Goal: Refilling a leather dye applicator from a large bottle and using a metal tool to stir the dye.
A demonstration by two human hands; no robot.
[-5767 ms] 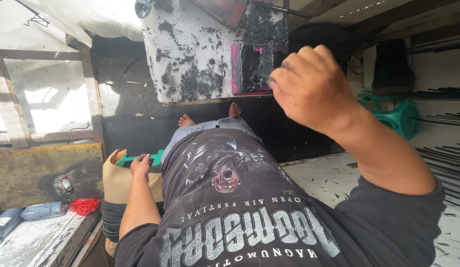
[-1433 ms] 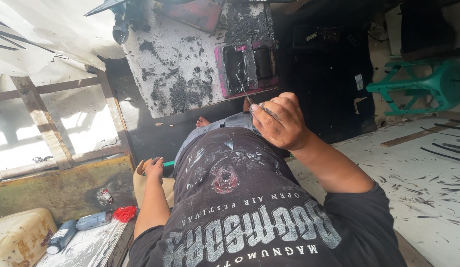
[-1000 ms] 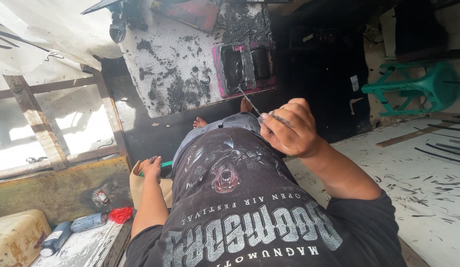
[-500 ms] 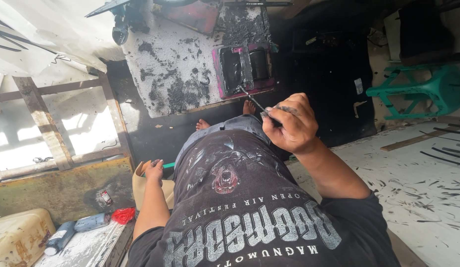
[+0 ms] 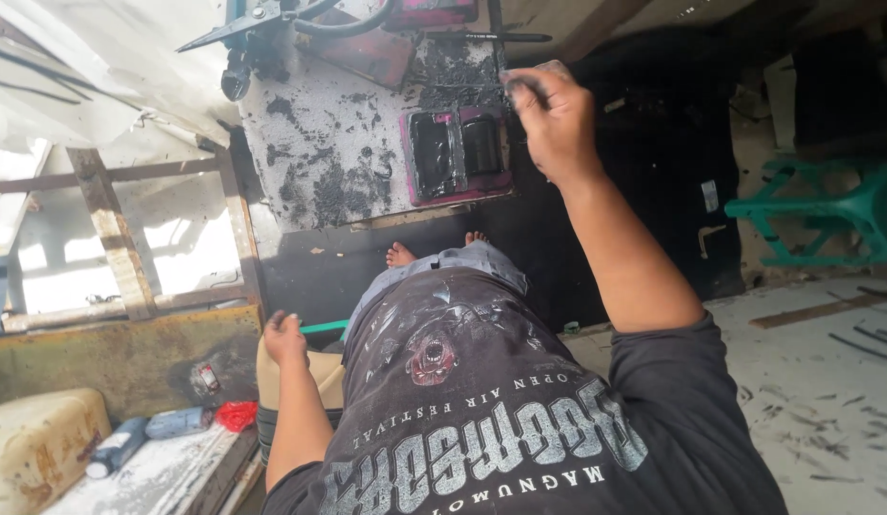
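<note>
My right hand [image 5: 556, 114] is raised to a soot-blackened white panel [image 5: 329, 143]. Its fingers pinch a thin dark tool [image 5: 521, 86] just above a pink-framed black part [image 5: 459, 153] mounted on that panel. A thin dark rod [image 5: 505, 38] lies on the panel above the hand. My left hand [image 5: 283, 336] is low at the left, its fingers curled on the edge of a tan seat [image 5: 305, 381] beside my hip. My dark printed shirt and bare feet [image 5: 401, 254] fill the middle of the view.
Pliers [image 5: 243, 24] and a dark hose hang at the panel's top left. A green plastic stool [image 5: 825, 210] stands at the right on a paint-flecked floor. At the lower left are a yellowish jerrycan [image 5: 38, 448], a blue-grey bottle [image 5: 119, 443] and a red rag [image 5: 235, 415].
My right hand has risen from near my lap up to the panel, carrying the thin tool to the top of the pink-framed part. My left hand has stayed on the seat.
</note>
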